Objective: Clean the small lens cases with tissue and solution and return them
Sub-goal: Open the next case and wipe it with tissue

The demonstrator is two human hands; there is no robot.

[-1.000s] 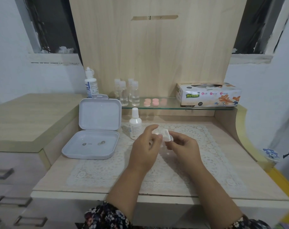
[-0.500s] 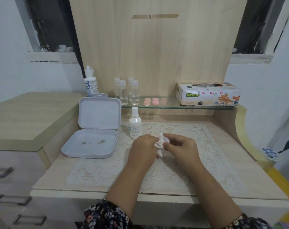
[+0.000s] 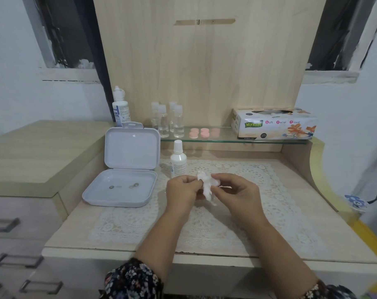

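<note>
**Both hands on the tissue, middle of the frame**

My left hand and my right hand both pinch a crumpled white tissue between them, above the lace mat on the counter. I cannot tell if a lens case is inside. Just behind stands the solution bottle. At left lies the open white box; pink lens cases sit on the glass shelf.

The light was soft and even, fairly bright, with only faint shadows under the hands and along the desk's front edge. The wide lens bent straight lines near the picture's edges, so the drawers at lower left and the walls leaned outward. Detail was slightly soft throughout, the tissue was washed out to plain white, and the glass shelf carried a pale sheen.
</note>
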